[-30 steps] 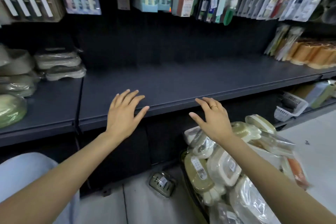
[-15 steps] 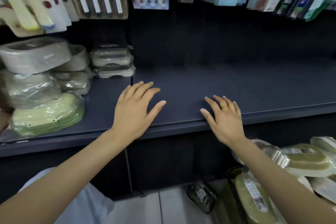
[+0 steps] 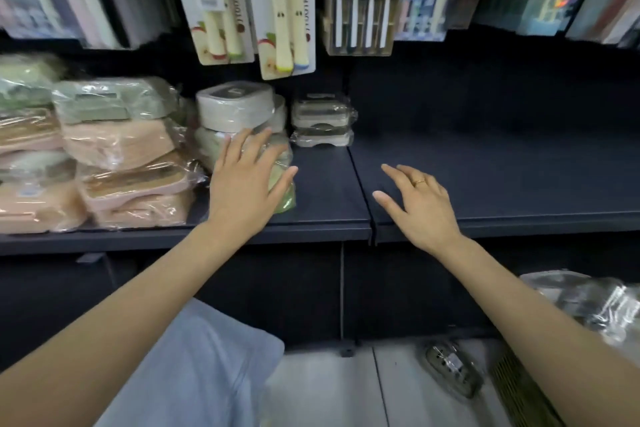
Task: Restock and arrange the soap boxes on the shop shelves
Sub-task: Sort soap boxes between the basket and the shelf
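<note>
My left hand (image 3: 242,180): fingers spread and nearly straight, laid over a wrapped green soap box (image 3: 282,184) near the shelf (image 3: 322,194) front; nothing gripped.
My right hand (image 3: 420,204): fingers loose and apart over the bare shelf to the right of the shelf seam; holding nothing, ring on one finger.
Grey soap boxes (image 3: 235,107): stacked at the shelf back, just behind my left fingers.
Clear soap boxes (image 3: 323,120): a stack of two, right of the grey ones.
Pink and green packs (image 3: 121,156): piled on the shelf's left end.
Toothbrush packs (image 3: 256,7): hanging above the shelf.
</note>
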